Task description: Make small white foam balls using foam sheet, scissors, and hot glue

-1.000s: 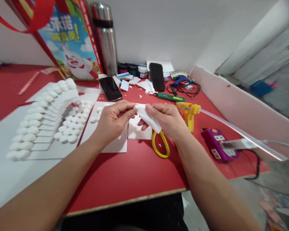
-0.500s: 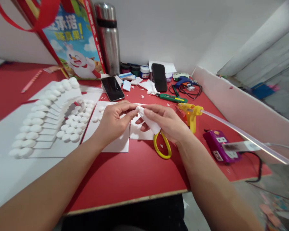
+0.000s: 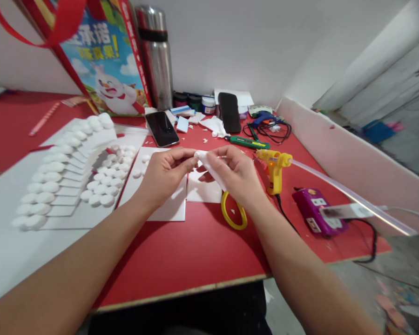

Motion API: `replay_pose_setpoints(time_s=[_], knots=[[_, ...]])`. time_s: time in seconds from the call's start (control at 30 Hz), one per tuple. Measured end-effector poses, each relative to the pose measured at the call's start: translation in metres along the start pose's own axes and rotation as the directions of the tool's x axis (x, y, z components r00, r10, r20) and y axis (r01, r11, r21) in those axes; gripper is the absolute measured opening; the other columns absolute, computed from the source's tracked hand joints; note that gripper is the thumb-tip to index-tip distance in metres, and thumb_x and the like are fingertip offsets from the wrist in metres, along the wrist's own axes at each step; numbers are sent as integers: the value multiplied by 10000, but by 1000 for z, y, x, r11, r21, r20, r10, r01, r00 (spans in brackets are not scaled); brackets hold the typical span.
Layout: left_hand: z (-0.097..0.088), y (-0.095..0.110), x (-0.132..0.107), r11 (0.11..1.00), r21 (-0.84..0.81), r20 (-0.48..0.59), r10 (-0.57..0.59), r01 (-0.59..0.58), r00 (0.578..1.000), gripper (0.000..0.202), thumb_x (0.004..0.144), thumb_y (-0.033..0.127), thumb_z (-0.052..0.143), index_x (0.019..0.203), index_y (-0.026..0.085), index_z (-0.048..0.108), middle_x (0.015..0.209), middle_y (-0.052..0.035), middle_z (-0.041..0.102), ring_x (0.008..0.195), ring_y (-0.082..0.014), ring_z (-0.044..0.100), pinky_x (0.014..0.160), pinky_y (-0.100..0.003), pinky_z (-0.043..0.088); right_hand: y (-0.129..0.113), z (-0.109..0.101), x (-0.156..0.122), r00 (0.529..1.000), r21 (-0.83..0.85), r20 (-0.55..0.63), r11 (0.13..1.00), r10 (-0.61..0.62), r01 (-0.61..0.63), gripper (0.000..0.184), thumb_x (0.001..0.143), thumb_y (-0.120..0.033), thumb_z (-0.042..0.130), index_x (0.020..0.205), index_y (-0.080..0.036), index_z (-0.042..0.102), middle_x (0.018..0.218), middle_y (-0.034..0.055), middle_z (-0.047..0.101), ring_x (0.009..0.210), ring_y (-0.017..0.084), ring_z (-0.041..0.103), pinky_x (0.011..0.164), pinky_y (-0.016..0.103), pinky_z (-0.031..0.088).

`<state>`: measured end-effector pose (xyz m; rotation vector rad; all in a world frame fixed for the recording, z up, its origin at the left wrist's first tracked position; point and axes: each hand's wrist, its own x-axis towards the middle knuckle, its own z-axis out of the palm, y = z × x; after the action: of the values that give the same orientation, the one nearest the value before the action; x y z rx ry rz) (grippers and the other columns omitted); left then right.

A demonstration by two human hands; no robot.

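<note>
Between my hands, above the middle of the table, is a soft white piece (image 3: 211,168), folded or bunched, its exact kind unclear. My left hand (image 3: 167,174) pinches its left end with thumb and fingertips. My right hand (image 3: 235,174) grips the wider part, thumb on top and fingers curled underneath. A yellow looped handle (image 3: 233,211), perhaps of scissors, lies just below my right hand, which hides the rest of it. Beneath my hands are white sheets (image 3: 172,209), with a few small white discs near my left wrist.
Left, white panels carry rows of white oval discs (image 3: 50,187). A yellow glue gun (image 3: 275,170), purple power block (image 3: 317,211) and green cutter (image 3: 248,142) lie right. Phones (image 3: 162,129), paint jars (image 3: 208,105), a steel flask (image 3: 157,60) and a printed bag (image 3: 111,70) stand behind.
My right hand has turned and closed further over the white piece, covering more of it. My left hand still pinches its end. The view has shifted slightly.
</note>
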<state>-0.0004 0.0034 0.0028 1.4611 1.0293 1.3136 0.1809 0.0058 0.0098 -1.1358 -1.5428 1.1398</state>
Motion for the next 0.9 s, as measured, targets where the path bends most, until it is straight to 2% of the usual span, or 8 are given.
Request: replay_pose_setpoints(time_s=[0.1, 0.2, 0.3, 0.4, 0.53, 0.67, 0.8, 0.9], knots=[[-9, 3, 2, 994, 82, 75, 72, -78, 995, 159, 882, 309, 781, 982, 197, 832, 908, -38, 777, 853, -167, 688, 814, -281, 536, -5, -12, 8, 933, 354, 275, 878, 231, -321, 556, 981, -695, 461, 1087, -174, 622, 898, 133, 770, 702, 254, 745, 692, 417, 610], [-13, 3, 3, 980, 141, 139, 122, -141, 983, 159, 911, 280, 741, 1020, 208, 832, 947, -44, 768, 873, -175, 688, 813, -286, 527, -9, -18, 10, 818, 423, 498, 744, 287, -518, 487, 1024, -584, 432, 1163, -158, 624, 910, 132, 769, 751, 253, 745, 758, 449, 623], [-13, 2, 2, 973, 166, 187, 131, -163, 974, 187, 925, 273, 713, 1059, 216, 830, 974, -55, 769, 899, -193, 698, 826, -303, 534, -10, -16, 8, 768, 453, 563, 663, 306, -596, 330, 1044, -444, 468, 1187, -190, 622, 836, 52, 723, 632, 164, 637, 708, 362, 601], [-11, 2, 2, 974, 173, 177, 117, -148, 977, 194, 921, 276, 711, 1058, 214, 833, 946, -57, 772, 899, -200, 702, 835, -313, 541, -9, -14, 6, 792, 502, 529, 640, 305, -581, 230, 1011, -376, 579, 1127, -190, 650, 751, -13, 608, 542, 96, 445, 577, 245, 492], [-9, 2, 2, 986, 137, 134, 79, -98, 988, 163, 891, 281, 746, 1000, 206, 842, 921, -56, 789, 884, -202, 708, 836, -317, 548, -8, -14, 4, 817, 501, 499, 673, 290, -545, 233, 902, -374, 754, 998, -170, 695, 755, -29, 536, 577, 74, 404, 546, 219, 404], [-6, 2, 1, 995, 85, 105, 41, -50, 994, 211, 854, 368, 799, 966, 195, 843, 901, -65, 803, 847, -203, 706, 788, -315, 558, -6, -13, 4, 884, 413, 405, 815, 234, -405, 305, 794, -423, 851, 910, -164, 740, 762, -24, 524, 632, 88, 429, 561, 240, 392], [-2, 3, 0, 999, 37, 69, 3, -5, 998, 238, 831, 392, 821, 948, 187, 845, 863, -63, 798, 797, -186, 695, 741, -296, 552, -3, -11, 4, 941, 234, 313, 950, 127, -206, 337, 814, -507, 815, 867, -176, 777, 718, -32, 500, 632, 92, 414, 565, 249, 368], [2, 1, -2, 999, 27, 5, -18, 18, 1000, 220, 816, 372, 833, 928, 183, 845, 813, -49, 785, 755, -173, 681, 717, -289, 551, -3, -7, 2, 988, 52, 138, 996, 63, -71, 391, 833, -551, 784, 790, -162, 781, 629, -34, 500, 577, 90, 402, 531, 257, 320]])
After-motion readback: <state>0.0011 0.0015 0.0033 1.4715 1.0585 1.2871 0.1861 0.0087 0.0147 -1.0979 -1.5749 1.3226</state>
